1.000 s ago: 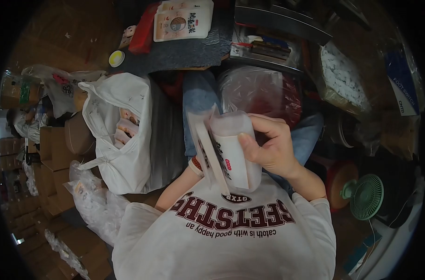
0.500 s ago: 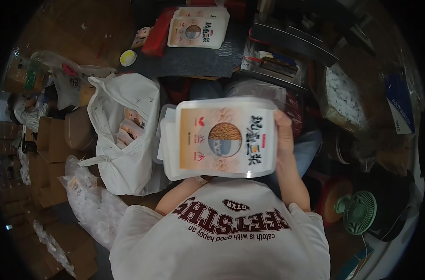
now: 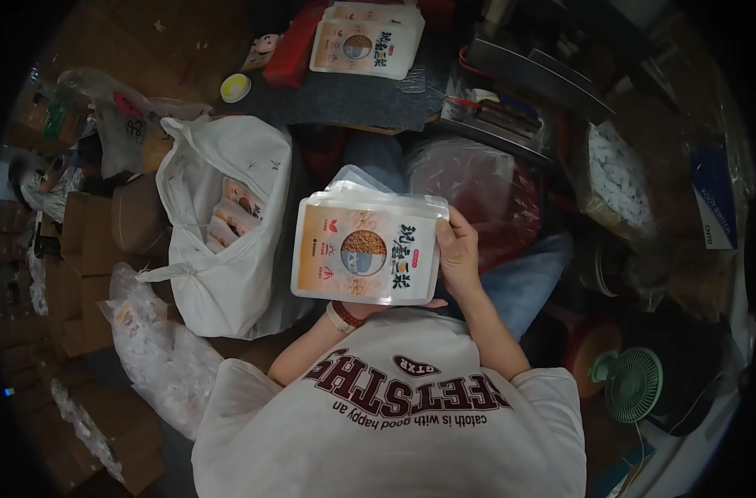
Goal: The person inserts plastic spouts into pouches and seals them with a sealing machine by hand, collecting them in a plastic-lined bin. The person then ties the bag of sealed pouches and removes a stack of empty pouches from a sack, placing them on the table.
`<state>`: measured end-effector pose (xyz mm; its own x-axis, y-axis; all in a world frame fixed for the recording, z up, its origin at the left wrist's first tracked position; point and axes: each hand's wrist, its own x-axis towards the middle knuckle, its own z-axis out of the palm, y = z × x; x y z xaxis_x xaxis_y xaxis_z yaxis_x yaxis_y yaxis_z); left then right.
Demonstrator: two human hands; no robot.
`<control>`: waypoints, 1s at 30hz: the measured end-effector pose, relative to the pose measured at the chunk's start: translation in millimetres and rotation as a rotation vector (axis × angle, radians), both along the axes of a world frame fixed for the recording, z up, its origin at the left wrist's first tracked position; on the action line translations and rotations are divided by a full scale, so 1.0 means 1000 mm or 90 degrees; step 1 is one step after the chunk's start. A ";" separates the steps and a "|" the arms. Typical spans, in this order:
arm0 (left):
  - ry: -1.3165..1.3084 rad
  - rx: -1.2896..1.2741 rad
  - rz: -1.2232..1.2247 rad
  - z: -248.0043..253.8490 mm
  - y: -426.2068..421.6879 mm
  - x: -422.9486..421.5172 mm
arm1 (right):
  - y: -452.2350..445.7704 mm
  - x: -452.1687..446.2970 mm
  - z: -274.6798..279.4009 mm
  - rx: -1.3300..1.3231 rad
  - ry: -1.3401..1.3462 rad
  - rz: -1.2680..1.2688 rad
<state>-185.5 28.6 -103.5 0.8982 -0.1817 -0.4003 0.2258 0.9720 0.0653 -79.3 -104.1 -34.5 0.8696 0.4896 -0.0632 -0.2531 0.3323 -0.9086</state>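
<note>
A stack of printed soy milk pouches (image 3: 365, 249) with clear rims and a round window is held in front of my chest. My right hand (image 3: 458, 249) grips the stack's right edge, thumb on top. Underneath, my left hand (image 3: 363, 310) supports the near side; most of its fingers are hidden, and a band circles the wrist. Beside the stack on the left stands an open white sack (image 3: 228, 286) with more of these pouches (image 3: 233, 217) inside. Further up, another pile of pouches (image 3: 369, 46) lies on the dark worktop (image 3: 344, 104).
A sealing machine (image 3: 511, 108) stands beyond, at the right. Near it are a box of white packets (image 3: 618, 178) and a green fan (image 3: 633, 386). Clear plastic bags (image 3: 158, 357) lie at lower left, by cardboard boxes (image 3: 87, 241). A red object (image 3: 291, 58) is on the worktop.
The stack has come down and left, toward my lap, held in both hands. The pouches behind the front one now show along its far edge instead of its left side.
</note>
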 end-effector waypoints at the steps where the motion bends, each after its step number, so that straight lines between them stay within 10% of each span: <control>1: -0.002 -0.001 0.002 0.005 0.000 0.003 | 0.000 -0.001 -0.001 0.012 0.006 0.008; 17: -0.215 -0.244 -0.272 0.047 0.008 0.020 | -0.012 0.000 0.016 0.044 -0.011 0.119; 22: -0.194 -0.220 -0.288 0.049 0.012 0.031 | -0.018 -0.006 0.049 -0.233 -0.561 -0.053; 30: -0.181 -0.216 -0.256 0.046 0.017 0.031 | -0.018 -0.026 0.060 -0.241 -0.507 -0.052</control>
